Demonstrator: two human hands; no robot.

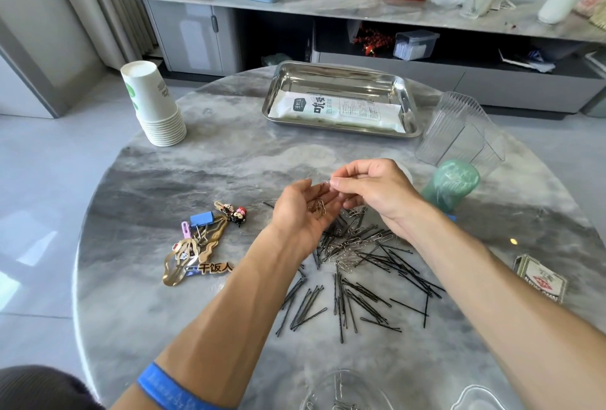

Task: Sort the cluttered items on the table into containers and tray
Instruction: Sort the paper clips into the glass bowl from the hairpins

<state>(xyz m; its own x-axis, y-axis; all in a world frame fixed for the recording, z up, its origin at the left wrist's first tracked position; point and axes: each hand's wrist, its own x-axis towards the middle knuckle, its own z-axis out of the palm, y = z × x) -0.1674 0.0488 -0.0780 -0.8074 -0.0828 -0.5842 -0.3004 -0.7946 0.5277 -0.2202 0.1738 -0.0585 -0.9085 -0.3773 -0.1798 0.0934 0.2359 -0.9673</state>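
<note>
My left hand [303, 209] is cupped palm-up above the table and holds a few paper clips [319, 208] in its palm. My right hand [370, 188] hovers just right of it and pinches one small clip [328, 182] between thumb and fingertips over the left palm. Under both hands lies a heap of silver paper clips [355, 240] mixed with black bobby pins [360, 295] spread toward me. At the near edge stands a clear round container [341, 390] with a few clips inside. The steel tray [341, 81] at the back holds a white packet [337, 111].
Left of the pile lie hair clips, a blue binder clip [201, 218] and small charms. A stack of paper cups [154, 104] stands at the far left. Clear ribbed containers [459, 131] and a green cup [451, 185] stand right. A card pack [541, 281] lies at the right edge.
</note>
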